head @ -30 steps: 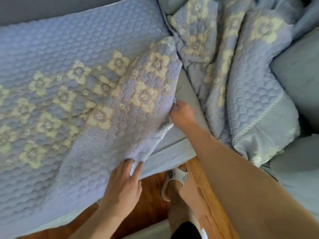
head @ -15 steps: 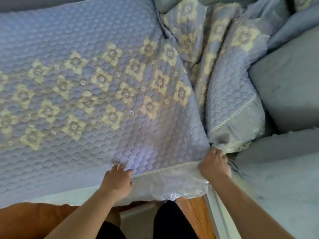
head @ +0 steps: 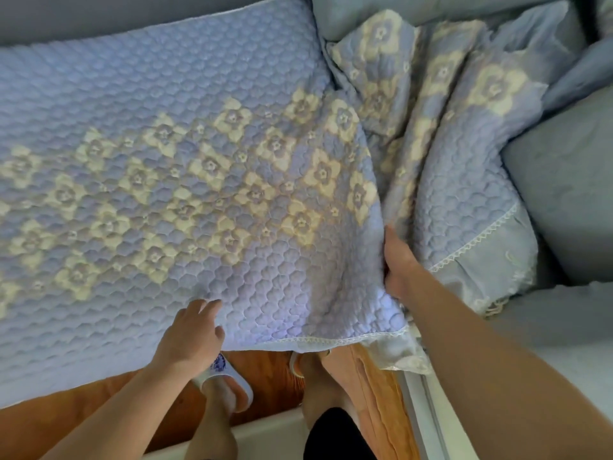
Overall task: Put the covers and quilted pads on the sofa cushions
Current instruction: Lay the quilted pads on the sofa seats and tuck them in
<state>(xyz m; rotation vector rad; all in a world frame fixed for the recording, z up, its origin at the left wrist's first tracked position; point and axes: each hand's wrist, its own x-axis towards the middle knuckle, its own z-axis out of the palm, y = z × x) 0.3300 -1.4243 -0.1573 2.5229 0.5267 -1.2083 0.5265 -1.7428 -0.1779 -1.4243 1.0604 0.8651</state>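
Since half a second ago the right hand [head: 396, 263] has moved up from the lace-trimmed front corner to the side edge of the spread quilted pad [head: 185, 180], which it now pinches and lifts into a raised fold; the left hand [head: 194, 330] has stayed at the front edge, fingers loosely curled on the fabric, though whether they grip it I cannot tell. Nearest, two feet in pale slippers [head: 229, 380] stand on an orange wooden floor [head: 272, 370]. Over the seat cushion the pad lies flat, lavender, stitched in small puffy cells with cream flowers, and hides that cushion entirely. Beyond the right hand a second quilted pad [head: 464, 180] lies crumpled in ridges, its lace border hanging. Plain grey-blue sofa cushions [head: 564, 200] sit at right, cut off by the frame.
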